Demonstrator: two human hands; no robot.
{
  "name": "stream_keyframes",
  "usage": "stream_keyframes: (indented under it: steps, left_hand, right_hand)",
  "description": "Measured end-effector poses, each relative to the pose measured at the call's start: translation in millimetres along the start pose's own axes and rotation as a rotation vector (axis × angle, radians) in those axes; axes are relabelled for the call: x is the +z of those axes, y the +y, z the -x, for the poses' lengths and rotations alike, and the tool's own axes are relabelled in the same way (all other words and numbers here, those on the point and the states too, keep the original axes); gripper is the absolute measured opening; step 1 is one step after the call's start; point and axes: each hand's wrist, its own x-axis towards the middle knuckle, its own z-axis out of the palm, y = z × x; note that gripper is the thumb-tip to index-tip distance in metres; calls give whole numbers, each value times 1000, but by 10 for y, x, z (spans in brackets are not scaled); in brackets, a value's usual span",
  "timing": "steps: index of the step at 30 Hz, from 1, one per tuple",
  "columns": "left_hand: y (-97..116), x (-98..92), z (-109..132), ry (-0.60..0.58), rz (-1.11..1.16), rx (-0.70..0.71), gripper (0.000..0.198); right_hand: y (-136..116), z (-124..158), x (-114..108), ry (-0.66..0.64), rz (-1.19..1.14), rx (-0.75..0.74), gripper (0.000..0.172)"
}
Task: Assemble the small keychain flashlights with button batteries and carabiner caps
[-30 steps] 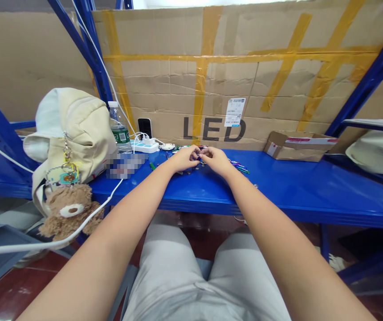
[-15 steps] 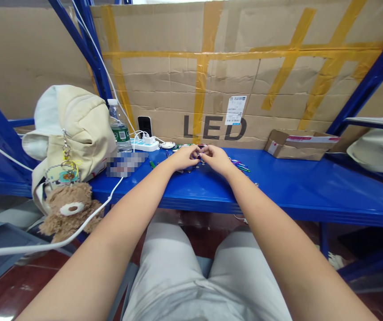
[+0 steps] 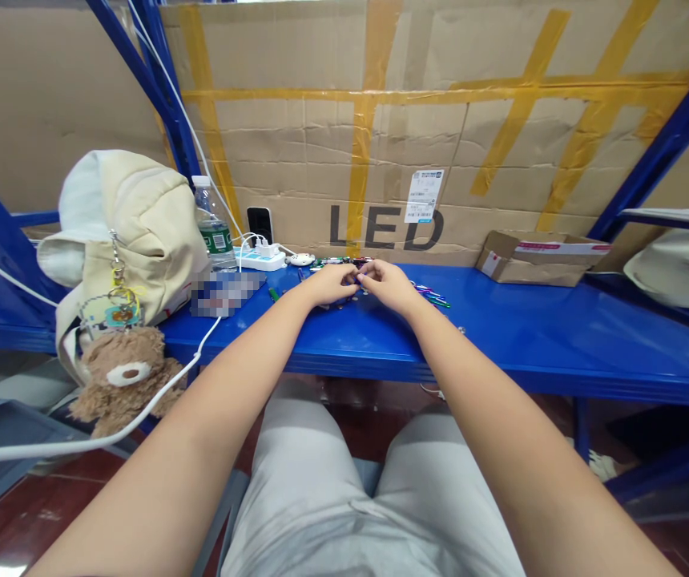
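My left hand (image 3: 333,284) and my right hand (image 3: 388,287) meet at the fingertips above the blue steel shelf (image 3: 518,336). Between them they pinch a small dark part (image 3: 357,276), too small to identify. Scattered small metal pieces (image 3: 344,302) lie just under my hands. Colourful carabiner clips (image 3: 432,297) lie beside my right hand, and a row of green and metallic clips (image 3: 332,261) lies behind my fingers. My palms hide part of the pile.
Left of my hands stand a power strip (image 3: 260,258), a water bottle (image 3: 215,224), a phone (image 3: 259,224) and a beige bag (image 3: 128,232) with a teddy bear (image 3: 125,377). A white cable (image 3: 158,409) runs past it. A flattened cardboard box (image 3: 537,259) sits at right.
My hands stay together at the same spot, with only slight finger movement. The whole scene sits slightly higher in the view, as my head has tipped a little downward.
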Motion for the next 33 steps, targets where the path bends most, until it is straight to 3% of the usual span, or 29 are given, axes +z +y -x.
stream_keyframes:
  steps: [18,33]
  left_hand:
    - [-18,11,-13,1,15,24,20]
    - [-7,-22,-21,76,-21,21,20]
  right_hand:
    - [-24,5,7,31,-44,75,8]
    - [-29,23,-4,46,125,-90,11]
